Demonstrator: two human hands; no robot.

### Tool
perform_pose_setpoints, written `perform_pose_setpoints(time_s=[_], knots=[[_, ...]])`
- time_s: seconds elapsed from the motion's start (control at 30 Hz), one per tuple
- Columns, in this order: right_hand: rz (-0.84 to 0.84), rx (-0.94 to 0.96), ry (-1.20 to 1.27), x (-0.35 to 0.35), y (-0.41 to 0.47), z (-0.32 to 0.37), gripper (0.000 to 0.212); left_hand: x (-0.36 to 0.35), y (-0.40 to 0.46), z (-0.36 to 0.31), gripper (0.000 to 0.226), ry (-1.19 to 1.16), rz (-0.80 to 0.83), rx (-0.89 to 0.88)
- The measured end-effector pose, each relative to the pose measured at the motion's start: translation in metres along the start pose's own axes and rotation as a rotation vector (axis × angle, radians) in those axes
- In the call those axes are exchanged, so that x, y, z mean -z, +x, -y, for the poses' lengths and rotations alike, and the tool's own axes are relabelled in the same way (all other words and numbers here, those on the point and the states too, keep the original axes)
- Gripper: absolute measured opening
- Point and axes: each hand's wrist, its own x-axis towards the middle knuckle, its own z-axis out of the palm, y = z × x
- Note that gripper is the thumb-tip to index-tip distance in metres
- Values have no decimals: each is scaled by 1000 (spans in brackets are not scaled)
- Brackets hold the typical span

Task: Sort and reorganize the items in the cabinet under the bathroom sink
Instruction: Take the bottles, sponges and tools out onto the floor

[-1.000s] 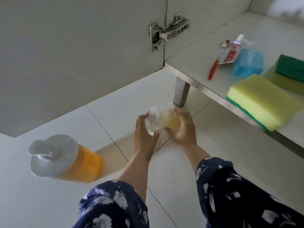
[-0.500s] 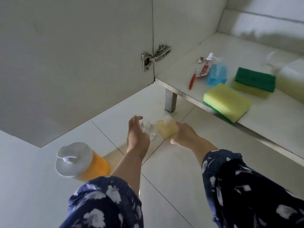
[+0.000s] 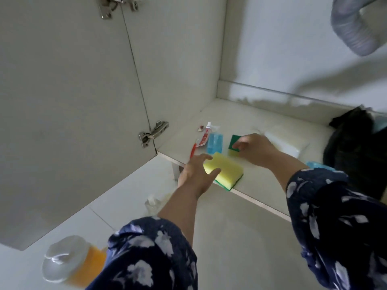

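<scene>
At the cabinet floor's [image 3: 261, 183] front edge, the left hand [image 3: 195, 174] grips the yellow sponge [image 3: 227, 171]; just behind it, the right hand [image 3: 254, 148] seemingly pinches the green-topped sponge [image 3: 233, 142].

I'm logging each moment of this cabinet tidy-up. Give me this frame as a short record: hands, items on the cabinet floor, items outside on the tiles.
left hand: left hand grips the near yellow sponge at the cabinet's front edge
right hand: right hand on the green-topped sponge, grip unclear
cabinet floor: toothpaste tube, red toothbrush, blue bottle, white block, dark cloth
floor tiles: orange bottle, small clear bottle
cabinet door: open
</scene>
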Motion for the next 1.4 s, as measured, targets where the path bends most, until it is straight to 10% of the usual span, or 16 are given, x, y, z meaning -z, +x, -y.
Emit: perform_pose_setpoints(time_s=[0.2,0.87,1.4], knots=[[6,-6,-26,-10,49,-43,51,-32,14,-12,77,273,108,1],[89,75,-42,-50,15,-4,68,-5,-34,24,76,207,-19,98],[236,-220,-60,-204,-84,2,57,-60,-108,145,77,199,257,180]])
